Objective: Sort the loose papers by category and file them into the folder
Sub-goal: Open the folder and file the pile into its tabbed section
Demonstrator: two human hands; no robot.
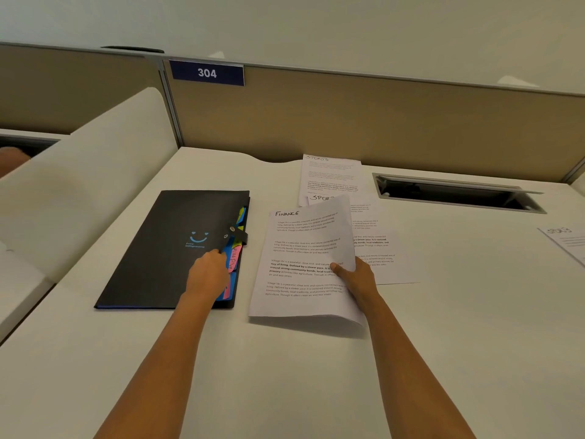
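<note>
lift the cover at the tabs (pixel 235 258), where the left hand (pixel 207 274) rests its curled fingers on the folder (pixel 158 248)'s right edge (pinching it or not, i cannot tell), and hold the finance pocket wide. the right hand (pixel 357 277) pinches the finance sheet (pixel 300 248), thumb on top, just right of the folder on the desk (pixel 285 375); it is white, 4 printed blocks, right edge curling up.

FINANCE sheet (pixel 304 248), 304 plaque (pixel 206 73) (SPORTS sheet (pixel 330 175))
</note>
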